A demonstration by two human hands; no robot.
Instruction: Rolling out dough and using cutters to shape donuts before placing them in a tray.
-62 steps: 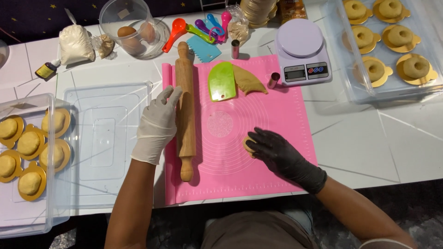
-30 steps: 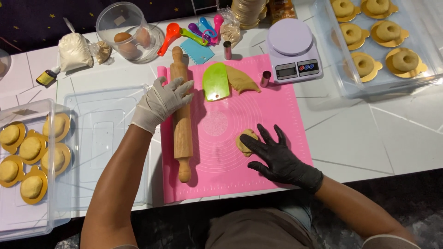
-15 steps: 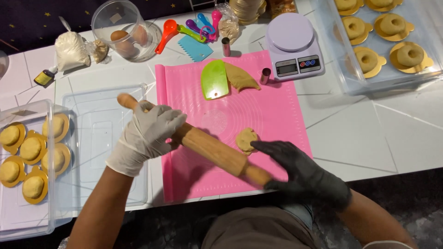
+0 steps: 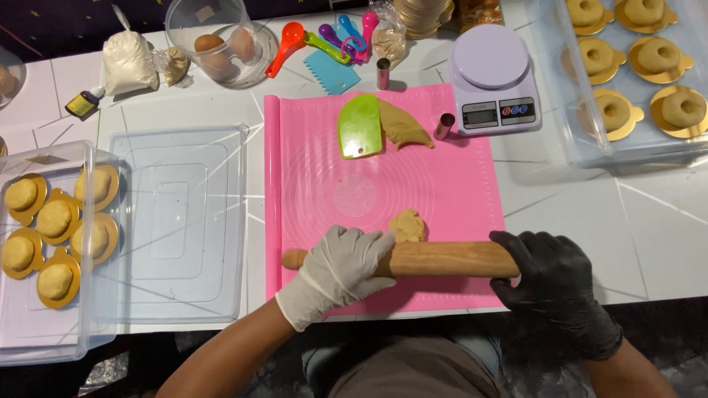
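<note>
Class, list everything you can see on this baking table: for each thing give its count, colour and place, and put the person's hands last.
Rolling pin: one, wooden, lying across the mat's near edge.
Dough piece: one, tan, on the mat just beyond the pin.
Mat: one, pink, centre of the table.
Scraper: one, green, far part of the mat.
Dough slab: one, tan, beside the scraper.
Kitchen scale: one, lilac, right of the mat.
Measuring spoons: several, coloured, far edge.
Glass bowl: one, clear, holding eggs.
Empty lid: one, clear, left of the mat.
Left hand: white glove, gripping the pin.
Right hand: black glove, on the pin's right end.
</note>
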